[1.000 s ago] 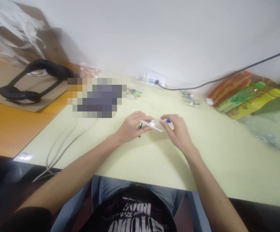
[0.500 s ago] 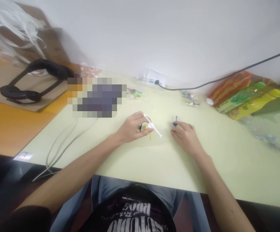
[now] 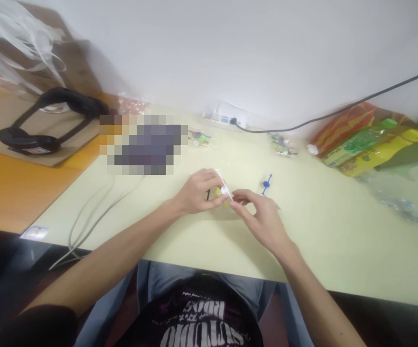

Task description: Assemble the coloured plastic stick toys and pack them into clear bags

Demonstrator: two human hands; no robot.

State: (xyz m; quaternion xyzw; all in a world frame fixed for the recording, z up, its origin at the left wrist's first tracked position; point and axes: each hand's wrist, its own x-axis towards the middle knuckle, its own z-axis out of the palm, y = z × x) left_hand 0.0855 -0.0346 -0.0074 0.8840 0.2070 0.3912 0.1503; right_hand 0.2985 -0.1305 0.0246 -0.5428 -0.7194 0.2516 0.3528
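My left hand point(image 3: 199, 193) pinches a small plastic assembly between thumb and fingers. Its front part is a thin white rod with a round white hub point(image 3: 224, 190). Yellow bits point(image 3: 217, 192) and a black bit show behind the hub, partly covered by my fingers. At the rod's lower right end, the thumb and forefinger of my right hand point(image 3: 261, 217) close on the tip. Beyond that hand, a blue rod piece with a round hub point(image 3: 266, 184) lies on the table. A little green shows beside the right hand, mostly hidden.
Small colourful plastic parts lie in two heaps, one behind my left hand point(image 3: 201, 139) and one further right point(image 3: 283, 144). Bottles and snack bags point(image 3: 368, 144) lie at the right, near clear plastic wrapping point(image 3: 404, 207). A black cable point(image 3: 292, 129) runs along the wall. A pixelated dark object point(image 3: 147, 144) is at left.
My right hand has let go of the blue piece, leaving it on the table, and moved left to the white rod's end. The rod has turned slightly steeper in my left hand.
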